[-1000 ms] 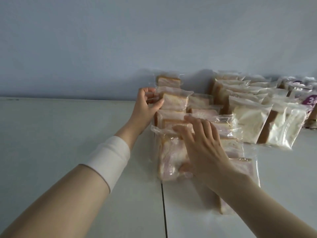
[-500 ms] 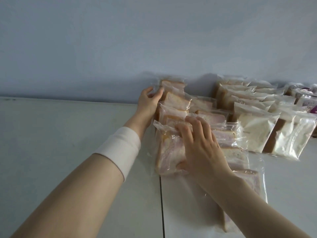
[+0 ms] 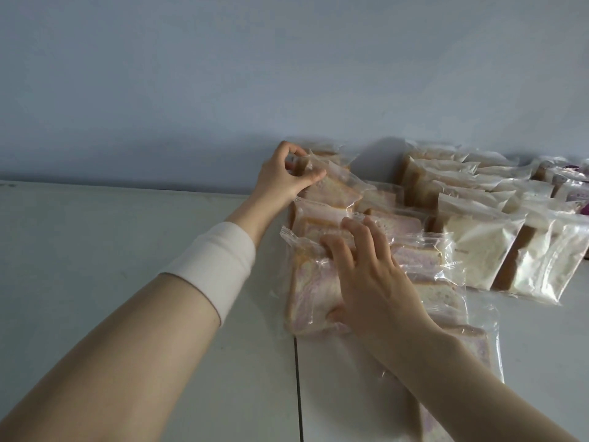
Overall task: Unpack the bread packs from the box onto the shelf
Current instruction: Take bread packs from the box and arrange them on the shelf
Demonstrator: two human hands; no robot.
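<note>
**Head view.** We see the white shelf (image 3: 127, 250) running back to a pale wall (image 3: 287, 74), with a dark seam (image 3: 298, 378) crossing its surface. The bread packs (image 3: 471, 250) lean in rows from the middle to the far right; the box is out of view. In the leftmost row, pinkish slices in clear wrappers overlap from near to far. The right hand (image 3: 366, 275) lies on the near pack (image 3: 306, 298), its fingers spread and nearly straight, pressing rather than gripping. The left hand (image 3: 283, 173), with a pale cuff (image 3: 216, 260) on its forearm, pinches the wrapper of the far pack (image 3: 334, 189) by the wall between thumb and fingertips. We judge the step to be squaring up a row already placed. The next move calls for a light release, so that the leaning packs do not slide, and then a reach for the box.
</note>
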